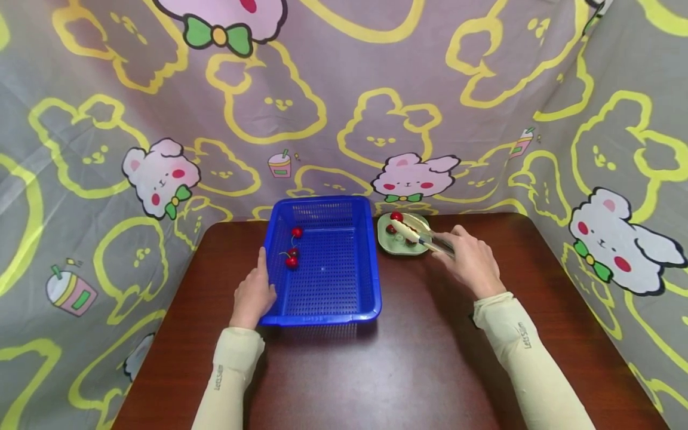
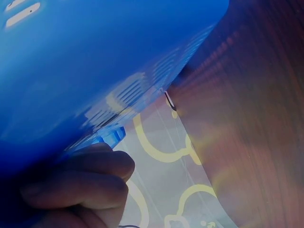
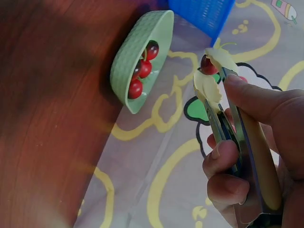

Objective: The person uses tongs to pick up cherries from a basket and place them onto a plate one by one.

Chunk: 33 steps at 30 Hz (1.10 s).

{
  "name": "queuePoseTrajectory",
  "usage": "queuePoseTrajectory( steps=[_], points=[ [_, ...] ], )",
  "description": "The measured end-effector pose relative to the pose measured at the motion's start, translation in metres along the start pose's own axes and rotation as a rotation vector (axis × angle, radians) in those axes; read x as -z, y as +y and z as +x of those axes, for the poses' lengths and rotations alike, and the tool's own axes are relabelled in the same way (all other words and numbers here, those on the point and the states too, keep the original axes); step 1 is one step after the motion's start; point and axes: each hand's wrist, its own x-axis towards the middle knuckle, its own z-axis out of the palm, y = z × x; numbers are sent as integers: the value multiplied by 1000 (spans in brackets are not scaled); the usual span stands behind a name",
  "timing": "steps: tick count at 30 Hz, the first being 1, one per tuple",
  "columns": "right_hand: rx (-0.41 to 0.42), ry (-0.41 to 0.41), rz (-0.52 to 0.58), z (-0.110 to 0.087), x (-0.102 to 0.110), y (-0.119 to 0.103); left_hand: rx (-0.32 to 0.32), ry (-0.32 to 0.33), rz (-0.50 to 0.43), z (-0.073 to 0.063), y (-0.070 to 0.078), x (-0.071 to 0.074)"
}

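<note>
A blue plastic basket [image 1: 322, 318] stands on the table with a few cherries [image 1: 291, 262] in its left half. My left hand [image 1: 254, 294] grips the basket's left rim; in the left wrist view its fingers [image 2: 102, 164] curl under that edge. My right hand [image 1: 470, 260] holds metal tongs [image 3: 247, 156] with cream-coloured tips, thumb on one arm and fingers round the other. Between the tips is one dark red cherry [image 3: 208, 65] with its stem. The tongs reach over a light green dish [image 1: 386, 243], where several cherries [image 3: 144, 69] lie.
The brown wooden table [image 1: 333, 382] runs back to a grey cloth wall [image 1: 333, 131] with yellow bear outlines, close behind the basket and dish. More printed cloth encloses both sides. The dish sits just right of the basket's far right corner.
</note>
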Motion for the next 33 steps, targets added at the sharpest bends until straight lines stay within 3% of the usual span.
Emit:
queuePoseTrajectory(
  steps=[13,26,33],
  points=[
    [-18,-10,-26,-3,-11,7,-13,12,-5,1,-2,-1],
    [-23,-79,-72,-3,-23,6,-8,-1,-6,1,-2,0],
    [-10,-63,-104,0,-30,4,-10,5,-11,1,-1,0]
  ],
)
